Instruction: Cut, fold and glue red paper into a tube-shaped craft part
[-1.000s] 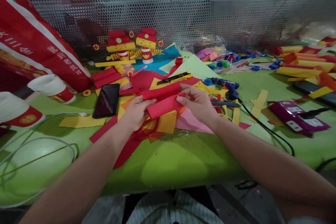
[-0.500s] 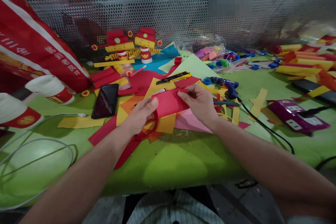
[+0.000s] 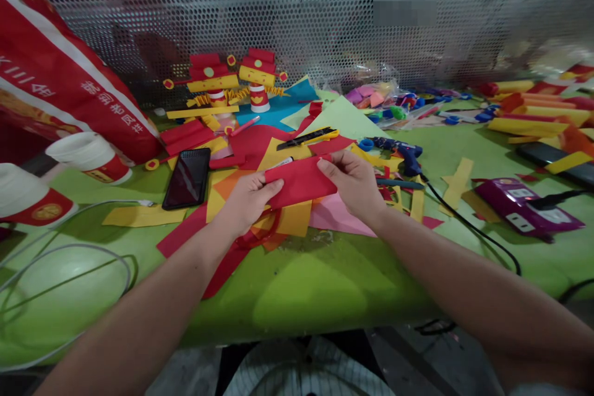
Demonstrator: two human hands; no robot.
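A rectangular piece of red paper [image 3: 301,182] is held up over the pile of coloured paper. My left hand [image 3: 250,200] pinches its left end, thumb on top. At its upper right, my right hand [image 3: 355,184] grips it between thumb and fingers. Red-handled scissors [image 3: 269,232] lie partly hidden beneath the paper and my left hand. Just behind the red paper are a yellow and black cutter [image 3: 310,136] and a white marker [image 3: 284,162], partly covered.
A black phone [image 3: 186,178] and paper cups [image 3: 90,158] are at the left. Two paper figures [image 3: 258,77] stand behind. Right of my hands lie a blue glue gun [image 3: 406,151] and a purple power strip [image 3: 524,205] with black cables.
The red paper has tilted and its face now looks darker and flatter. My left thumb has moved slightly right and down onto it; my right hand has barely shifted.
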